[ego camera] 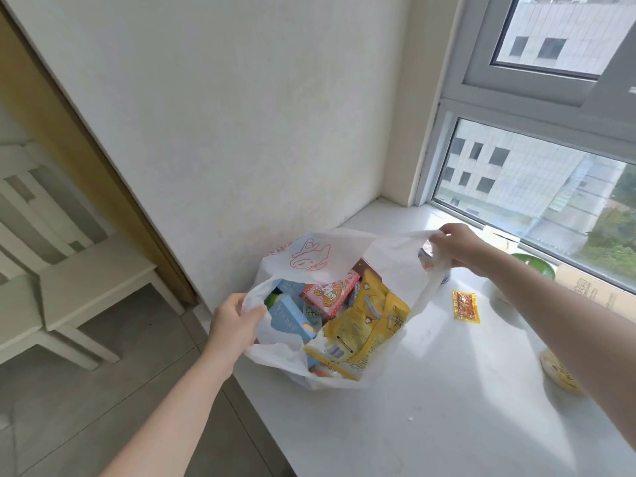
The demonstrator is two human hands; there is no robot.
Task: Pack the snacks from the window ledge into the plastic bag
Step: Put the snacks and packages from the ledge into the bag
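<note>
Hands grip the plastic bag (327, 249) by its handles and hold its mouth wide, the left hand (234, 321) at the near side and the right hand (454, 247) at the far side. A small red sachet (466, 306) lies on the ledge (447, 407) just right of the bag. It points near-to-far and is closest to the right hand.

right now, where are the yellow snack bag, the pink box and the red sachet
yellow snack bag (364, 325), head view, middle of its crumpled front
pink box (331, 294), head view, its printed face
red sachet (465, 306), head view, its centre
</note>
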